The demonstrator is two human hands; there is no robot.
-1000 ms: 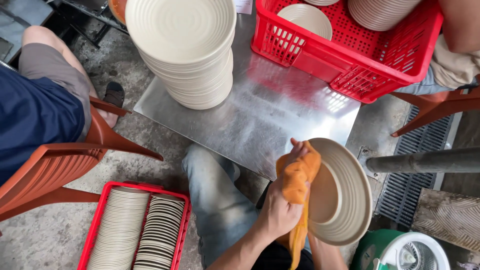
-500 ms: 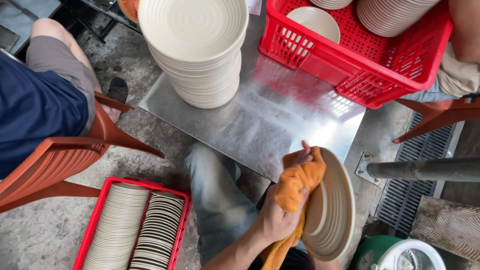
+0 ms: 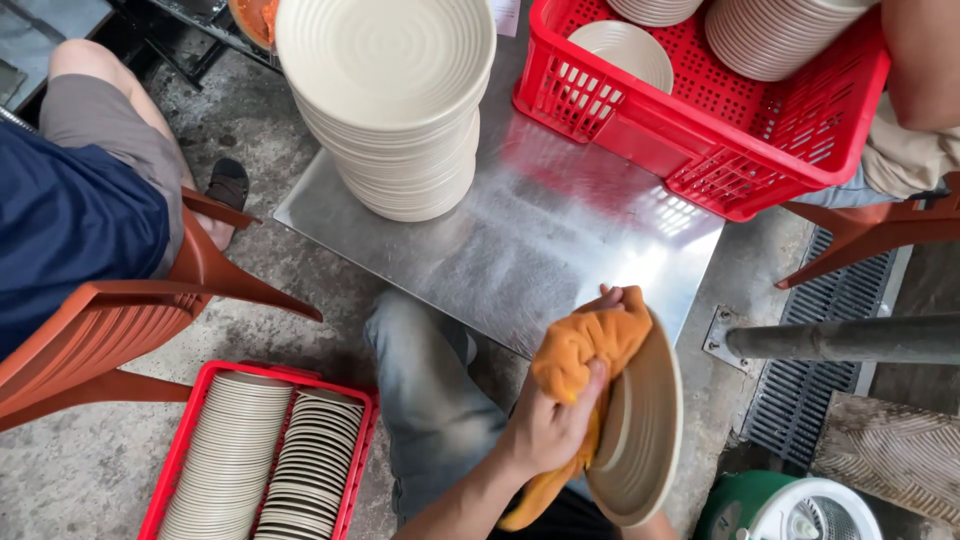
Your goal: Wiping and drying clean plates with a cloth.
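Note:
My left hand (image 3: 548, 430) grips an orange cloth (image 3: 585, 345) and presses it against the face of a cream ribbed plate (image 3: 645, 440). The plate stands nearly on edge over my lap, just off the near corner of the metal table (image 3: 560, 250). My right hand (image 3: 655, 526) is almost hidden behind and under the plate, and only a sliver of it shows at the bottom rim. My jeans-clad leg (image 3: 430, 400) is below the hands.
A tall stack of cream plates (image 3: 390, 100) stands on the table beside a red crate (image 3: 720, 120) of more plates. A red tray of upright plates (image 3: 260, 460) sits on the floor. Another person sits on an orange chair (image 3: 120, 310) at left. A metal pipe (image 3: 850, 340) and a green bucket (image 3: 780, 510) are at right.
The plate has tilted from face-on to nearly edge-on. My left hand and the cloth have slid up over its rim.

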